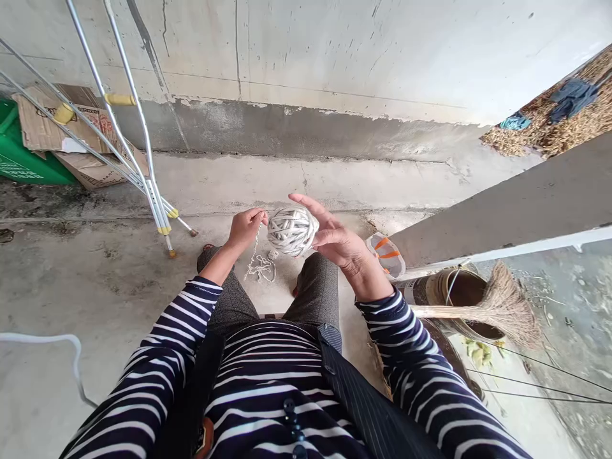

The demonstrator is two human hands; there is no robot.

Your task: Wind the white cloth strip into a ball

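Note:
A ball of white yarn (292,231) is in front of my knees, wound in thick crossing strands. My right hand (337,241) cups it from the right, with the thumb near its right side and a finger stretched out above; the fingers beneath are hidden. On the other side, my left hand (246,228) is closed in a pinch on a strand of yarn. From there the loose yarn (261,268) hangs down and appears as a small tangle between my legs, above the concrete floor.
Metal crutches (153,185) lean at the left by flattened cardboard (81,127) and a green bin (29,150). To the right are a broom (507,306), a bucket (437,290) and a white-and-orange item (386,254). A white hose (71,347) lies at the lower left.

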